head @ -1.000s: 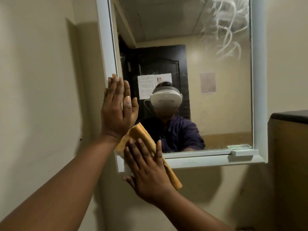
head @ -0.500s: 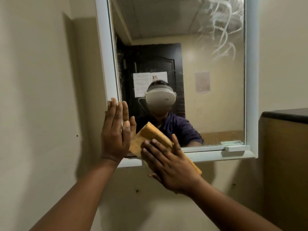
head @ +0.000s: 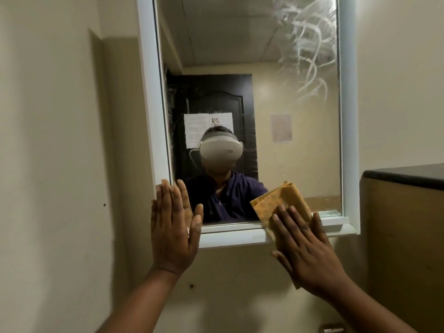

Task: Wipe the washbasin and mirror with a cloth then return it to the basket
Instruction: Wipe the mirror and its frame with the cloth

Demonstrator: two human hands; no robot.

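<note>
A white-framed mirror hangs on the cream wall, with white smear streaks in its top right corner. My left hand lies flat and open against the frame's lower left corner. My right hand presses a folded orange cloth against the mirror's lower right part and bottom frame rail. The fingers are spread over the cloth, and its lower end sticks out below my palm. The washbasin and the basket are out of view.
A brown cabinet with a dark top stands close to the mirror's right side. A small white catch sits on the bottom rail at the right. A metal fitting shows at the bottom edge. Bare wall lies to the left.
My right hand has slid the cloth to the right along the mirror's bottom edge, from beside my left hand to the lower right corner. My left hand has stayed on the frame.
</note>
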